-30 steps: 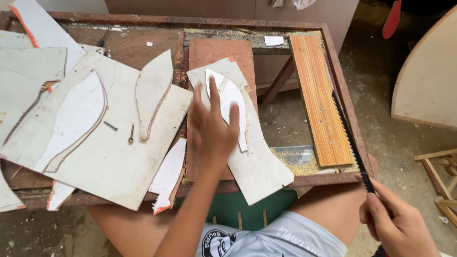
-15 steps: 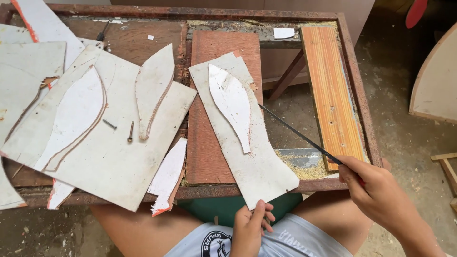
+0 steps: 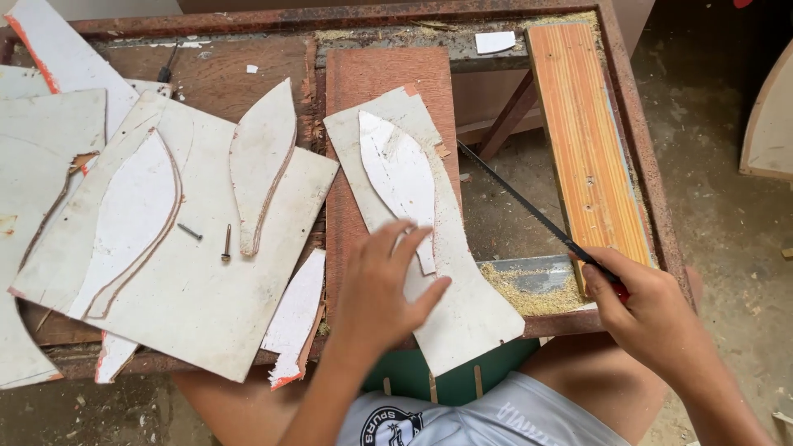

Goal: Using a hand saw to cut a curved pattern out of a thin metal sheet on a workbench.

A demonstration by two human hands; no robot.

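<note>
L hand (image 3: 382,291) on board (image 3: 462,306), R hand (image 3: 648,310) w/ saw (image 3: 529,206)

Far right, an orange wooden plank (image 3: 585,140). Left, a large white board (image 3: 178,272) with two screws (image 3: 211,239) lying on it.

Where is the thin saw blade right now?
In the head view the saw blade lies on the right, held in the right hand and slanting up-left between the white board and the orange plank.
</note>
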